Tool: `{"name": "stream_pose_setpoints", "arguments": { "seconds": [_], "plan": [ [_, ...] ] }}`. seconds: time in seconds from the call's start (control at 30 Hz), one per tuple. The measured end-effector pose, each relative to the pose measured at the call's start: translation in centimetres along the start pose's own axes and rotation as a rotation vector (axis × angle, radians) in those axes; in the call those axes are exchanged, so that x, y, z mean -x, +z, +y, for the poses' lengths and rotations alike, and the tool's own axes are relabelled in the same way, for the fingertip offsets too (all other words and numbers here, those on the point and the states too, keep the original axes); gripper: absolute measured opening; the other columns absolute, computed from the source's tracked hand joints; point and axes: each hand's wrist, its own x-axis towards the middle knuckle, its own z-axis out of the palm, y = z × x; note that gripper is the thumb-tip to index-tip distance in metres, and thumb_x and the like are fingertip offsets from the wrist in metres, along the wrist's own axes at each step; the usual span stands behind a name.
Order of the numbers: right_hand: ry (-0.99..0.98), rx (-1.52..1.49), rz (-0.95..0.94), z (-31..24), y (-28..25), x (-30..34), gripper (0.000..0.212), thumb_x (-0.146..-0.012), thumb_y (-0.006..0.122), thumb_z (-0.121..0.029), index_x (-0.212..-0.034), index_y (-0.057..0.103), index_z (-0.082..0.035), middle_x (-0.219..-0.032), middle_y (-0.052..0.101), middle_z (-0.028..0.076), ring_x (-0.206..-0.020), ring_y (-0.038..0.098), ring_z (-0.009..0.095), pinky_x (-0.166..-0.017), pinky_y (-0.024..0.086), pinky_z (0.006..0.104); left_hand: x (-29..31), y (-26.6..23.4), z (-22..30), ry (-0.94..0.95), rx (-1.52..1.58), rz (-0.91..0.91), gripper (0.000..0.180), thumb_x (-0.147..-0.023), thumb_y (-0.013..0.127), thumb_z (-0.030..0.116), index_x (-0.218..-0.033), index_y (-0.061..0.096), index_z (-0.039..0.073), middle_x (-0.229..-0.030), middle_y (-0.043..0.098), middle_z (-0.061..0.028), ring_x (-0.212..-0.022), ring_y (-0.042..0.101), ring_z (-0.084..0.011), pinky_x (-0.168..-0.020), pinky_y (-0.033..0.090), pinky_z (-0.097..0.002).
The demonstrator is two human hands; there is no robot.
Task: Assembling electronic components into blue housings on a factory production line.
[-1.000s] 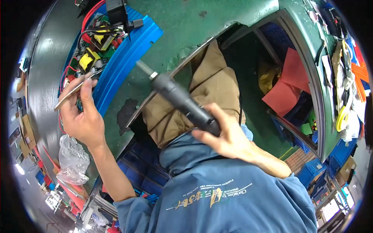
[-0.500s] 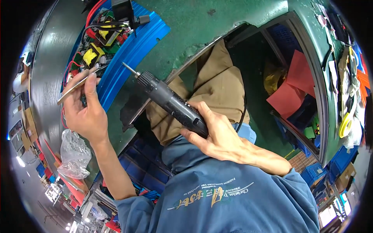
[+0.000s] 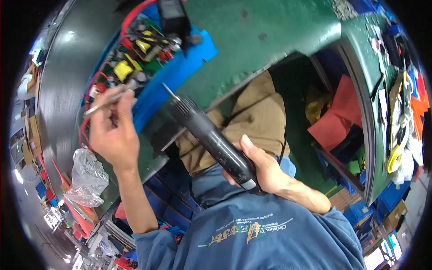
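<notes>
My left hand [image 3: 116, 137] is closed on metal tweezers [image 3: 107, 103], pinched between thumb and fingers beside the near end of a blue metal housing [image 3: 173, 77]. Inside the housing lies a circuit board with yellow-wrapped transformers [image 3: 122, 70], red wires and small components. In my right hand [image 3: 265, 171] is a black electric screwdriver [image 3: 216, 146], gripped near its rear end. Its bit slants up and left toward the housing, apart from it as far as I can see. A black box-shaped part [image 3: 174, 20] with a knob and dark cable sits over the housing's far end.
The green worktop [image 3: 270, 22] has a worn edge in front of my legs. A crumpled clear plastic bag [image 3: 87, 177] lies left of my forearm. To the right, red sheets [image 3: 337, 117] sit inside an open frame, with yellow-handled scissors [image 3: 396, 157] beyond.
The housing and bench have shifted right and down in the picture. The screwdriver has shifted right and down too, and my right hand has turned around its rear end. Both tools stay held.
</notes>
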Motion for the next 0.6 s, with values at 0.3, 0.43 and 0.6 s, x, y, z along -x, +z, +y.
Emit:
{"name": "stream_pose_setpoints", "arguments": {
  "seconds": [0.3,0.43,0.6],
  "plan": [
    [-0.013,0.427,0.100,-1.4,0.2,1.3,0.068,-0.110,0.017,-0.053,-0.111,0.061,-0.001,-0.085,0.067,0.005,-0.077,0.059,0.012,-0.077,0.046,0.0271,1.1,-1.5,1.1,0.068,-0.052,-0.058,0.018,-0.086,0.076,-0.006,-0.101,0.067,0.000,-0.094,0.074,-0.0134,-0.077,0.071,-0.0208,-0.063,0.055,-0.0287],
    [0.089,0.336,0.086,-2.8,-0.1,1.8,0.076,-0.109,0.012,-0.055,-0.124,0.060,0.002,-0.084,0.067,0.007,-0.074,0.059,0.013,-0.071,0.046,0.0275,0.6,-0.9,0.8,0.085,0.014,-0.088,0.019,-0.085,0.075,-0.007,-0.102,0.067,0.000,-0.094,0.075,-0.0137,-0.081,0.071,-0.0212,-0.070,0.055,-0.0288],
    [0.265,0.198,-0.011,-4.5,-0.6,1.9,0.094,-0.101,0.015,-0.070,-0.135,0.052,0.009,-0.082,0.066,0.011,-0.072,0.061,0.017,-0.068,0.047,0.0284,-0.5,-1.2,1.0,0.088,0.040,-0.112,0.024,-0.082,0.078,-0.005,-0.101,0.067,0.003,-0.095,0.076,-0.0121,-0.084,0.074,-0.0262,-0.072,0.057,-0.0332]
  ]
}}
